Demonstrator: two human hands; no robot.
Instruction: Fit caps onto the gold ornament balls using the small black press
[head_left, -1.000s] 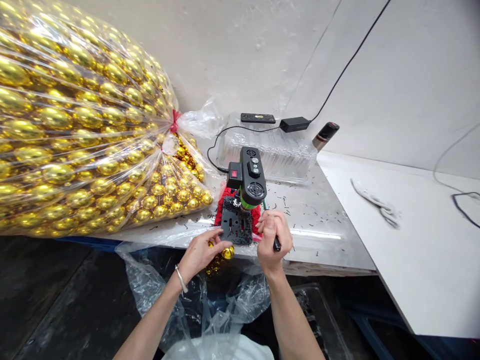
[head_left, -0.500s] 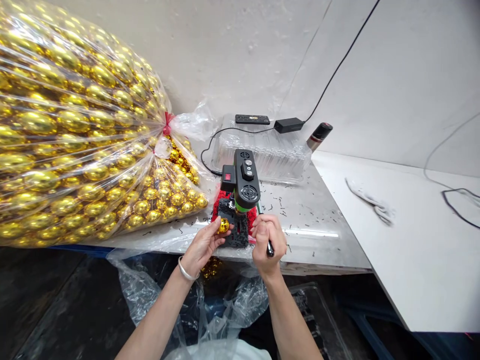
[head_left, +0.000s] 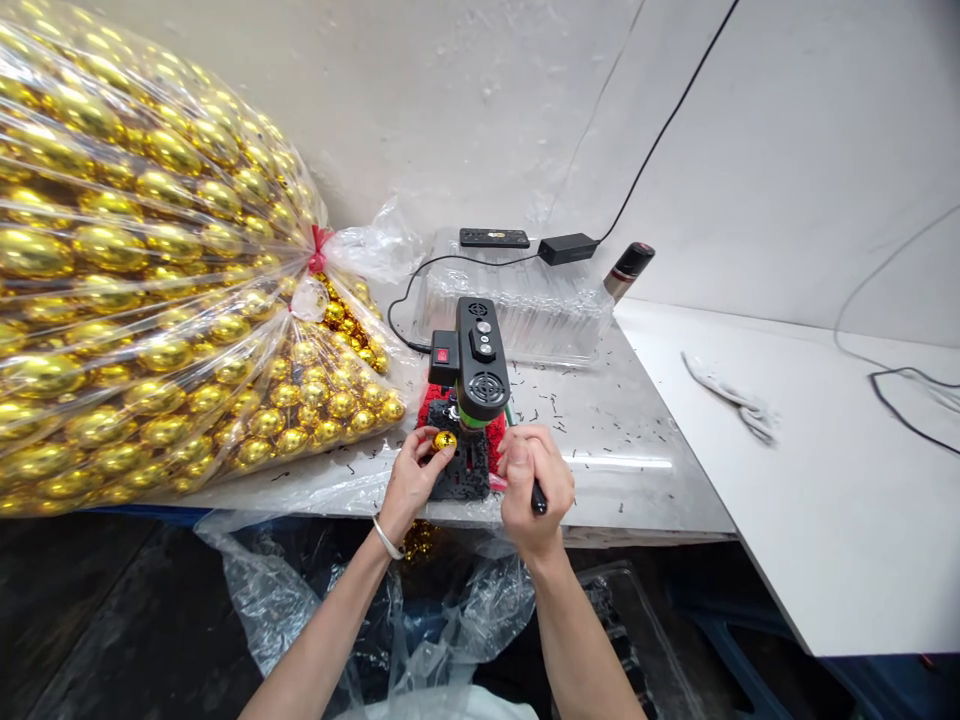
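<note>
Between the thumb and fingers of my left hand (head_left: 411, 478) is a small shiny gold ball (head_left: 445, 441) with dark marks on it. That hand is at the left side of a small black bench machine (head_left: 484, 350), which has round vents, buttons and a red switch. The ball is just left of the machine's head, above its black base (head_left: 463, 480). My right hand (head_left: 537, 490) is wrapped round a lever handle (head_left: 539, 498) with a black grip, to the right of the base. Red material (head_left: 496, 440) shows around the base.
Big clear bags of gold balls (head_left: 150, 300) fill the left side. Behind the machine lie a clear plastic tray (head_left: 517, 310), a power adapter (head_left: 568, 248) and a dark can (head_left: 628, 270). Black shavings litter the metal tabletop (head_left: 600, 420). A glove (head_left: 731, 395) lies on the white table at right.
My left hand has turned slightly, its thumb now along the near side of the gold ball. My right hand stays on the lever handle. The whole view has shifted a little.
</note>
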